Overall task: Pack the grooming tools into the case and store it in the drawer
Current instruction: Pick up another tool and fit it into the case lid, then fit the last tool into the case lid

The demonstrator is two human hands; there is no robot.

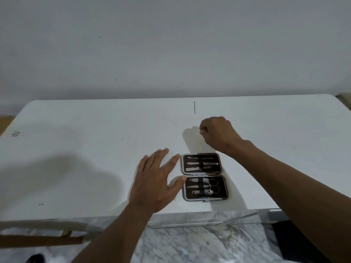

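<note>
1. The case (204, 177) lies open and flat on the white table (76, 158), near the front edge and a little right of centre.
2. It is a small hinged case with a dark lining and a pale metal rim; its two halves sit one behind the other, joined at the hinge between them.
3. The far half (201, 164) holds three slim metal tools under a dark strap, each lying left to right.
4. The near half (205, 188) holds scissors (214, 186) with their loops to the right, two clippers and a pointed tool, also strapped in and lying left to right.
5. Each half has its long side running left to right, while the opened case as a whole stretches away from the person.
6. A thin dark pin-like tool (194, 107) lies alone near the table's far edge, well apart from the case, its long axis pointing away from the person, with a tiny knob at the far end.
7. The left hand (155, 179) is spread flat, palm down, just beside the case's left edge, thumb tip at the near half's corner.
8. The right hand (216, 132) hovers beyond the case, fingers curled and pinched together; whether it grips anything, I cannot tell.
</note>
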